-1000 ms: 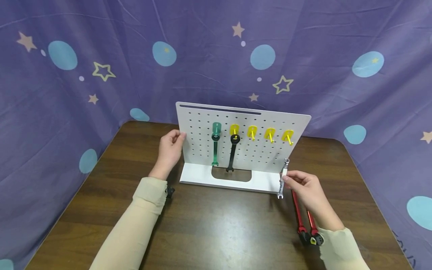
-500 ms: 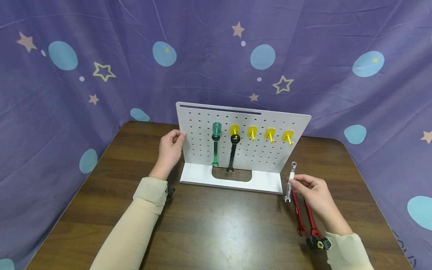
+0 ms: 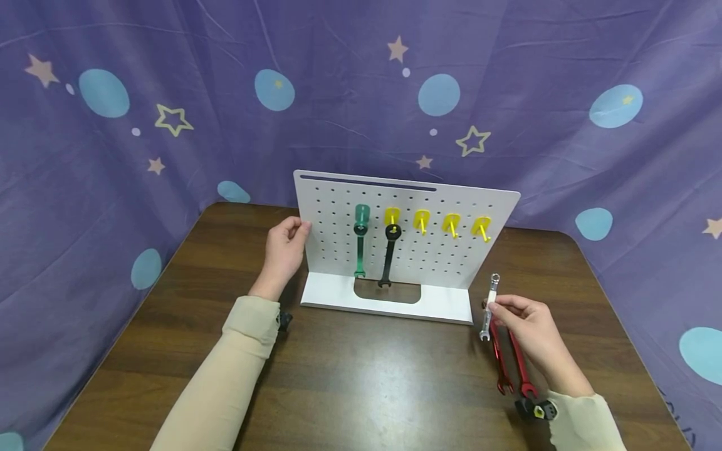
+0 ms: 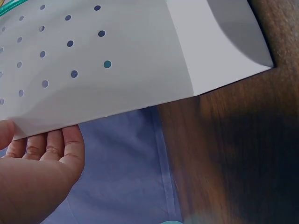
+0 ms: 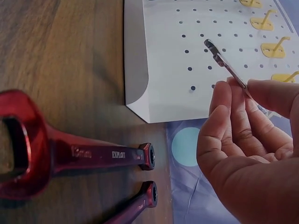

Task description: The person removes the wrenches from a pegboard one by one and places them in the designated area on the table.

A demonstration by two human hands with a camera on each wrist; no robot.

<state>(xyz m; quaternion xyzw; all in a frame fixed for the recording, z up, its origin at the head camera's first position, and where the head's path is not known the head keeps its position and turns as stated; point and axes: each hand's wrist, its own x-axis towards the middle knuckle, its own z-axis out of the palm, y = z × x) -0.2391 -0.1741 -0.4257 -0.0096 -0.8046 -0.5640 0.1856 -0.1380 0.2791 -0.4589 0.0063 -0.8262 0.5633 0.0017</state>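
Observation:
My left hand [image 3: 284, 254] pinches the left edge of a white pegboard [image 3: 338, 250], thumb in front and fingers behind, as the left wrist view also shows. Between thumb and fingers of my right hand [image 3: 527, 322] is a small silver combination wrench [image 3: 489, 307], held off the table just right of the board, its open end down. A green wrench [image 3: 360, 254] hangs on the green hook [image 3: 363, 213], and a black wrench [image 3: 387, 260] on the yellow hook [image 3: 392, 216] beside it. Under my right hand lie two red wrenches [image 5: 103, 154], partly hidden in the head view.
Three more yellow hooks, the left one [image 3: 421, 221] nearest the black wrench, carry nothing. The board's foot [image 3: 327, 291] rests on the brown wooden table [image 3: 361, 388]. Behind the table hangs a purple curtain [image 3: 350, 113] with stars and dots.
My right hand has moved the silver wrench to the right and slightly toward me, away from the board's right end. My left hand has stayed on the edge.

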